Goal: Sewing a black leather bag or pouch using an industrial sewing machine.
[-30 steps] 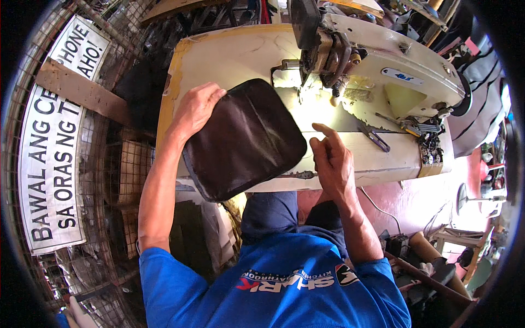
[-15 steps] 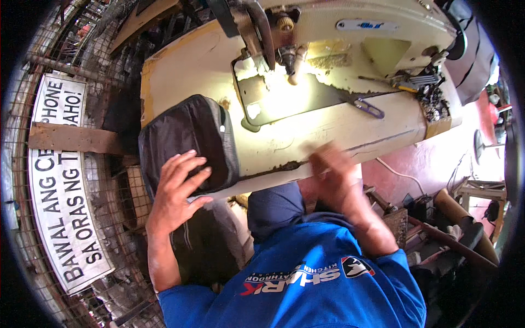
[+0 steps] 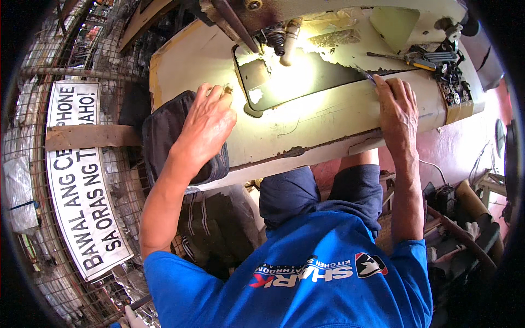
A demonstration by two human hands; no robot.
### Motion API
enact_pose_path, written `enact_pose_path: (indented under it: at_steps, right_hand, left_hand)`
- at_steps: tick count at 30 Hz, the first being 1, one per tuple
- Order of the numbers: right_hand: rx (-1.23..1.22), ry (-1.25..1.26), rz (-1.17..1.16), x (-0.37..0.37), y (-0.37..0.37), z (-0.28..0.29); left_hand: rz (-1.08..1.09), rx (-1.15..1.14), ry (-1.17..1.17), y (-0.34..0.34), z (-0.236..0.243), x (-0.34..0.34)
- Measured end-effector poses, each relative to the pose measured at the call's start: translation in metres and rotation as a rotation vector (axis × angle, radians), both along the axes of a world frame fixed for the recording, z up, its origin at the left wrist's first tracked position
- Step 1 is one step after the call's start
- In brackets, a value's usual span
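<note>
My right hand (image 3: 398, 106) closes over the thread snips (image 3: 365, 74) on the right part of the sewing table (image 3: 311, 128). The snips' narrow blades point toward the machine; their handle is hidden under my fingers. My left hand (image 3: 209, 126) reaches across a dark zippered fabric pouch (image 3: 165, 128) at the table's left. Its fingers are curled together by the pouch's far right corner, and whatever they pinch is hidden. Behind stands a cream sewing machine (image 3: 339, 16), its lamp glaring on the dark bed plate (image 3: 328, 76).
A yellow-handled screwdriver (image 3: 420, 64) and several small metal parts (image 3: 454, 94) lie at the table's right end. On the left, a wire mesh wall (image 3: 41, 180) carries a white sign (image 3: 82, 202). The table's near edge (image 3: 295, 153) is chipped, above my lap.
My right hand has moved from the near edge out to the right and taken hold of the snips. My left hand has slid farther up the pouch, its spread fingers now curled.
</note>
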State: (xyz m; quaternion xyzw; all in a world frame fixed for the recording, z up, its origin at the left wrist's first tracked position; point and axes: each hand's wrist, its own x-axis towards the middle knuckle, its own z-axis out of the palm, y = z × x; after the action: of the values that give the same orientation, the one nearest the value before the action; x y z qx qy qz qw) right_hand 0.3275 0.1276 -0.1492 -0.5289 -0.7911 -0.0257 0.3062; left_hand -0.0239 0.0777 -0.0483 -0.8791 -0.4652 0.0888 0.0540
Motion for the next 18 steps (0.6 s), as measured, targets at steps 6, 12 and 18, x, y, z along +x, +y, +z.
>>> enact_pose_path:
  at_steps: [6,12,18]
  right_hand:
    - [-0.182,0.427,0.208,-0.037,-0.048,0.014]
    - [-0.875,0.828,0.495,-0.084,-0.108,0.019]
    - [-0.906,0.788,0.544,-0.090,-0.119,0.011]
  left_hand:
    - [-0.047,-0.012,-0.045,0.019,-0.001,-0.013]
    - [0.003,-0.048,-0.082,0.014,0.003,-0.021]
    - [0.052,-0.024,-0.095,0.009,-0.001,-0.021]
